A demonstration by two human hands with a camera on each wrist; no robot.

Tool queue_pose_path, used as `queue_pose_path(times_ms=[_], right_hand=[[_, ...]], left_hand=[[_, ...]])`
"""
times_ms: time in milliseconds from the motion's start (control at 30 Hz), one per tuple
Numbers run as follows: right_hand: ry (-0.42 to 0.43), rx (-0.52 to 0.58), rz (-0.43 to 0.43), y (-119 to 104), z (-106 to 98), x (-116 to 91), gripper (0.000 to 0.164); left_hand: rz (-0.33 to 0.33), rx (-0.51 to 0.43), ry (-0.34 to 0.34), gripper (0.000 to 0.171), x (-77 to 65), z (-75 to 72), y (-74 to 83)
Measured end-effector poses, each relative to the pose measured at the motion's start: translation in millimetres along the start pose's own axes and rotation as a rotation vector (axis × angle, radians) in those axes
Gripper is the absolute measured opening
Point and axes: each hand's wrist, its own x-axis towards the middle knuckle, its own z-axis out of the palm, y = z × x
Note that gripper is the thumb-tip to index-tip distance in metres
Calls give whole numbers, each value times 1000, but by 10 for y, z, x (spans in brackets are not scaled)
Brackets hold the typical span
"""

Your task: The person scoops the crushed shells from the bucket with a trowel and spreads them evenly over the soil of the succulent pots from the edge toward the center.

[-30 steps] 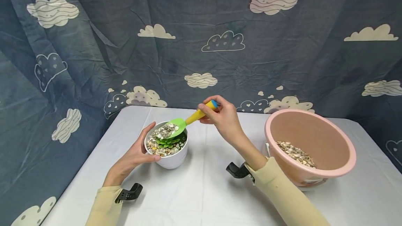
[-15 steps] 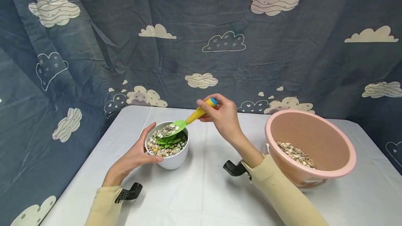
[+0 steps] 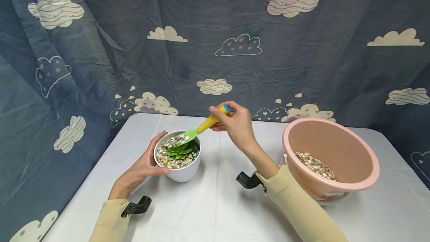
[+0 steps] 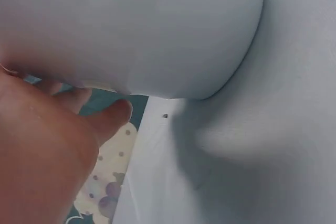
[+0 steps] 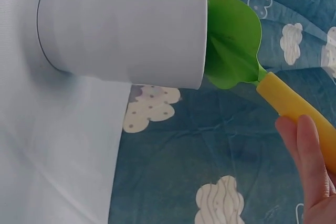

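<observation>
A white flower pot (image 3: 184, 174) stands on the table at centre left, holding a green succulent (image 3: 178, 154) ringed by pale gravel (image 3: 164, 158). My left hand (image 3: 142, 165) grips it from the left, thumb at the near rim and fingers around the far side. With its thumb and fingers, my right hand (image 3: 237, 125) holds a small trowel by its yellow handle (image 3: 206, 124). The trowel's green blade (image 5: 233, 43) reaches over the pot's rim, tilted down and bearing gravel, and overlaps the plant in the head view.
At the right stands a pink bucket (image 3: 339, 137) with more gravel (image 3: 315, 165) at its bottom; my right forearm passes close to its left side. A dark blue cloth (image 3: 188, 62) with clouds hangs behind the white table (image 3: 215, 197).
The trowel has tipped more steeply, its blade lower into the pot, and less gravel shows on it. My right hand has shifted slightly left; my left hand keeps its hold on the flower pot.
</observation>
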Motion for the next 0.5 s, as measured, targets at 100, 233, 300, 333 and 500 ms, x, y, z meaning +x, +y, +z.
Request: queue_pose_path(times_ms=[100,233,300,333,500], right_hand=[[-1,7,4,6,4,-10,38],[2,14,-8,12,11,-16,38],[-2,12,-16,9,19,-16,38],[-3,10,-19,9,22,-14,38],[-13,11,-16,9,38,2,37]], left_hand=[[11,-39,-16,112,3,-6,-25],[5,-24,-9,112,-3,5,-7],[-2,-6,8,113,-8,15,14],[-4,9,16,113,-9,19,23],[-17,74,52,114,-11,42,51]])
